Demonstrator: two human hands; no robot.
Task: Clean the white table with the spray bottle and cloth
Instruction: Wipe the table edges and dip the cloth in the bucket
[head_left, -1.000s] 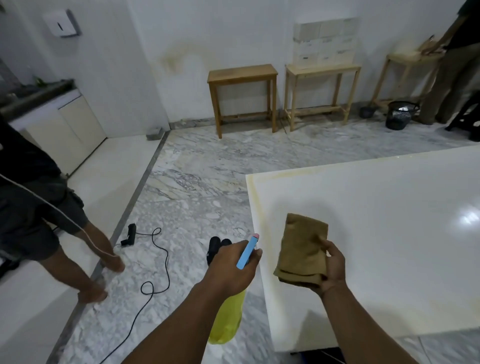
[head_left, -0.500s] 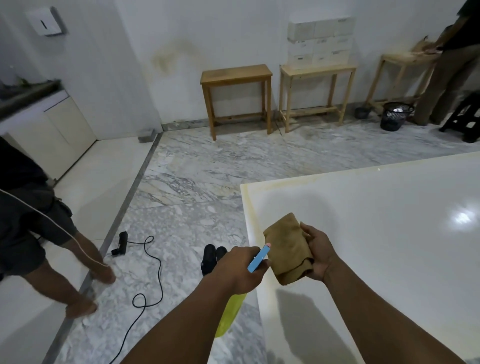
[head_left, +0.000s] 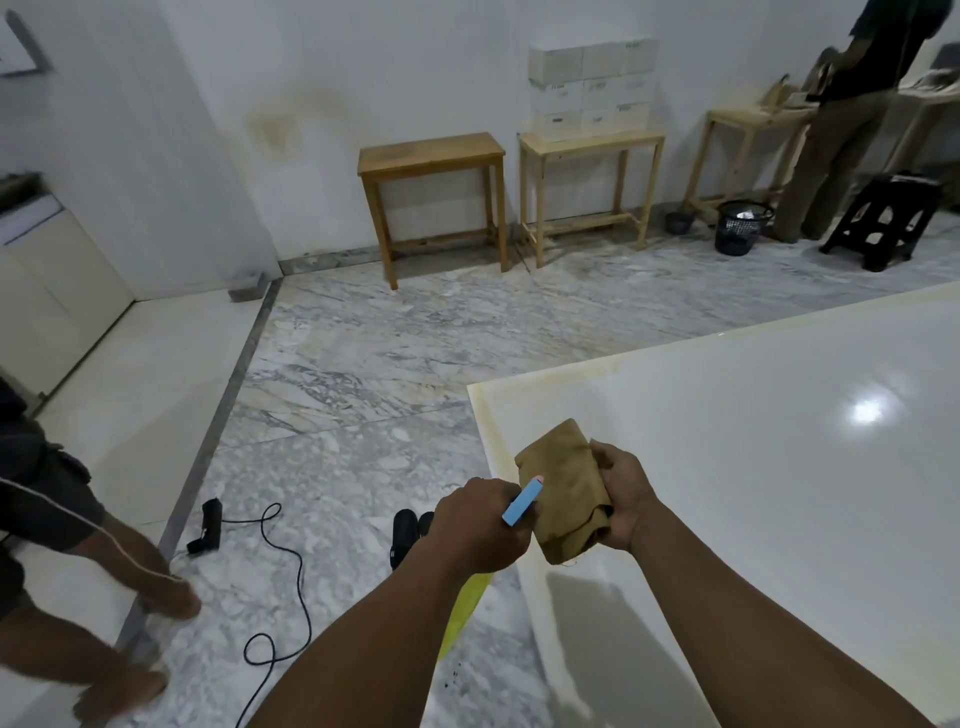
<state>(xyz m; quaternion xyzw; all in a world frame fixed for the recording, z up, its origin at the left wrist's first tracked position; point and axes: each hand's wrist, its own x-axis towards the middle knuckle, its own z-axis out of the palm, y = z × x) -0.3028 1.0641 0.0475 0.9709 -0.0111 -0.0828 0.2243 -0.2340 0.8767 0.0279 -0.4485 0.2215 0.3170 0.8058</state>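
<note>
I have my left hand (head_left: 480, 525) clenched round the head of the spray bottle (head_left: 523, 503), whose blue nozzle with its pink tip points toward one o'clock, straight at the cloth. The bottle's yellow-green body hangs below my forearm, over the marble floor (head_left: 363, 364) just off the table's near-left edge. My right hand (head_left: 623, 499) grips the folded tan cloth (head_left: 563, 488), held in the air above the near-left corner of the white table (head_left: 753, 467); the nozzle tip sits right at the cloth's surface, though I cannot tell whether they touch. The table fills the view from three to five o'clock, glossy, with a yellowish stain band along its left and far edges.

At eight o'clock a black cable (head_left: 275, 587) snakes across the floor from a small black tool (head_left: 208, 525), and a person's bare legs (head_left: 104, 597) stand at the left margin. At twelve o'clock two wooden side tables (head_left: 431, 156) stand against the wall, the right one carrying stacked white boxes (head_left: 592, 88). A black mesh bin (head_left: 740, 228) and a second person (head_left: 852, 119) are at two o'clock.
</note>
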